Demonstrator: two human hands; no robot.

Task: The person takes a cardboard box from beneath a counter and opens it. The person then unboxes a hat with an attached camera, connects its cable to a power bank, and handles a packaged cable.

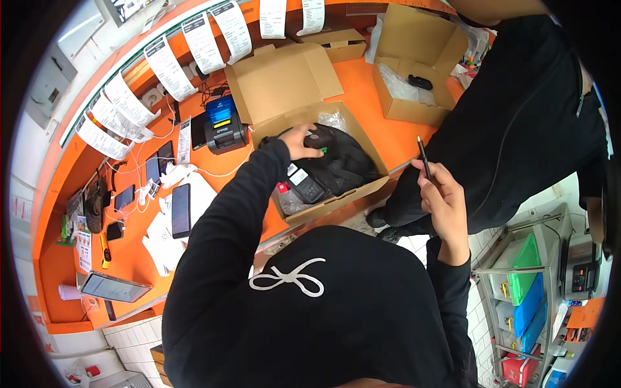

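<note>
My left hand [299,143] reaches into an open cardboard box [381,186], thumb and fingers spread apart against black items. Beneath and beside it lies a black mesh-like bundle [349,161]; a small green spot shows near the thumb. A black handheld device with a keypad [305,184] sits at the box's near left, beside clear plastic wrap [294,204]. Raised to the right of the box, my right hand [446,205] holds a slim black pen [423,155], its end pointing up.
A second open cardboard box [420,110] stands farther back on the orange counter [352,84]. A person in black [517,110] stands at right. To the left are a receipt printer [225,126], phones [181,210], cables and a tablet [115,286]. Printed receipts [202,42] hang above.
</note>
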